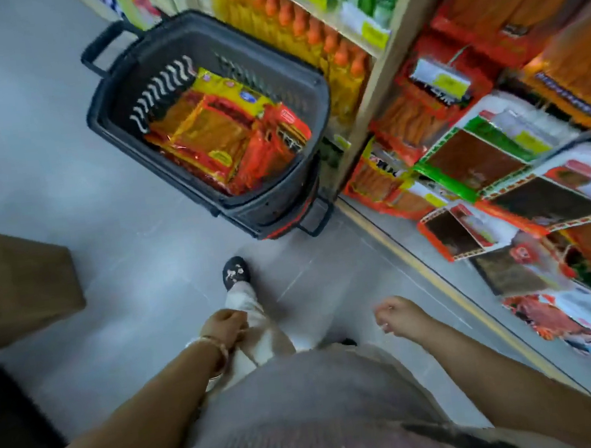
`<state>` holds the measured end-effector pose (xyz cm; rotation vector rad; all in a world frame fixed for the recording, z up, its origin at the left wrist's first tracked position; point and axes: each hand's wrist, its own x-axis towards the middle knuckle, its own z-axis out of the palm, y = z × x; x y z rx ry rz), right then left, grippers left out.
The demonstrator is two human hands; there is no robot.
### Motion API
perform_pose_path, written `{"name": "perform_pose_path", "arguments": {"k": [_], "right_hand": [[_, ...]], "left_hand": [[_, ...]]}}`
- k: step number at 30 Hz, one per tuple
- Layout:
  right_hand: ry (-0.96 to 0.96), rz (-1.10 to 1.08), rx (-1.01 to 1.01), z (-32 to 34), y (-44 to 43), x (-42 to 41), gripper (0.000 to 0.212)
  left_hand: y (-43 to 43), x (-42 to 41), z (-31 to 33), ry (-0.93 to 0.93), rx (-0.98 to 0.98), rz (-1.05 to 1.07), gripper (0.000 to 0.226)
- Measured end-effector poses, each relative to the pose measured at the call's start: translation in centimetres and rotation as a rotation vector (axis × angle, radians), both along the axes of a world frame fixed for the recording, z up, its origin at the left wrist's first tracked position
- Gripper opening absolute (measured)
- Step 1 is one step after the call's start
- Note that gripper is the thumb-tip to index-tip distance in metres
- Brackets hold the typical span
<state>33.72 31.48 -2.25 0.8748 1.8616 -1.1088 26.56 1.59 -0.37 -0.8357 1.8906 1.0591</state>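
Left hand [226,327] loosely curled by trouser leg, holding nothing. Right hand [394,314] loose, empty. Black basket [171,50] on floor [39,150] well ahead, red-yellow packets [225,136] inside; labels too blurred to read.

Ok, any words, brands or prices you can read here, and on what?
None reads: motion blur throughout.
Packets in the basket: red and yellow print, blurred.
Yellow shelf tags: too blurred.
Shelf packets: lettering smeared.
Bottles: labels unreadable.
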Motion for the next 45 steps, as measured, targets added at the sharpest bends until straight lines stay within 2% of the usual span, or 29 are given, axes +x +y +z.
{"name": "perform_pose_path", "arguments": {"k": [5, 10, 12, 16, 21, 24, 27, 29, 31, 34, 37, 39, 40, 43, 44, 45], "right_hand": [[0.186, -0.067, 0.007, 2.0, -5.5, -11.6, 0.013], [0.371, -0.207, -0.097, 3.1, -12.4, -22.5, 0.012], [0.380, -0.216, -0.126, 3.0, -14.4, -26.6, 0.010], [0.286, -0.271, -0.182, 1.5, -17.1, -33.2, 0.009], [0.117, -0.467, -0.190, -2.9, -18.5, -39.3, 0.033], [-0.015, -0.501, -0.118, -5.9, -18.8, -42.0, 0.048], [-0.155, -0.574, -0.067, -8.8, -19.1, -44.4, 0.075], [-0.183, -0.606, -0.033, -10.3, -19.5, -45.5, 0.086], [-0.102, -0.601, 0.058, -11.4, -19.8, -45.9, 0.080], [0.020, -0.524, 0.142, -11.0, -19.5, -45.1, 0.055], [0.083, -0.449, 0.118, -9.1, -18.2, -43.6, 0.046], [0.129, -0.423, 0.028, -7.8, -17.1, -42.7, 0.041], [0.151, -0.407, -0.029, -7.1, -16.7, -42.4, 0.037], [0.217, -0.344, -0.157, -5.1, -16.0, -42.7, 0.035], [0.241, -0.313, -0.195, -4.5, -16.1, -43.1, 0.033], [0.268, -0.275, -0.230, -4.0, -16.3, -43.6, 0.029]], "left_hand": [[-4.8, -9.3, -0.2, 0.045, 0.068, 0.061, 0.009], [-8.9, -19.2, 0.7, 0.140, 0.085, 0.010, 0.014], [-10.4, -22.6, 0.7, 0.170, 0.087, -0.004, 0.018], [-12.4, -28.3, 0.4, 0.227, 0.091, 0.023, 0.019], [-12.8, -32.3, -1.0, 0.265, 0.130, 0.114, 0.018], [-12.4, -33.7, -2.0, 0.268, 0.157, 0.148, 0.016], [-11.9, -34.7, -3.1, 0.274, 0.154, 0.175, 0.017], [-11.6, -35.4, -3.9, 0.270, 0.154, 0.181, 0.018], [-11.2, -36.5, -4.2, 0.276, 0.148, 0.157, 0.017], [-10.5, -37.9, -4.1, 0.279, 0.144, 0.183, 0.016], [-9.5, -38.7, -3.5, 0.291, 0.130, 0.186, 0.014], [-8.8, -39.4, -3.1, 0.319, 0.082, 0.119, 0.013], [-8.5, -39.8, -2.8, 0.330, 0.052, 0.062, 0.018], [-7.2, -41.7, -1.9, 0.282, 0.057, -0.106, 0.062], [-6.7, -42.4, -1.6, 0.241, 0.089, -0.129, 0.071], [-6.2, -43.1, -1.4, 0.215, 0.118, -0.132, 0.069]]}}
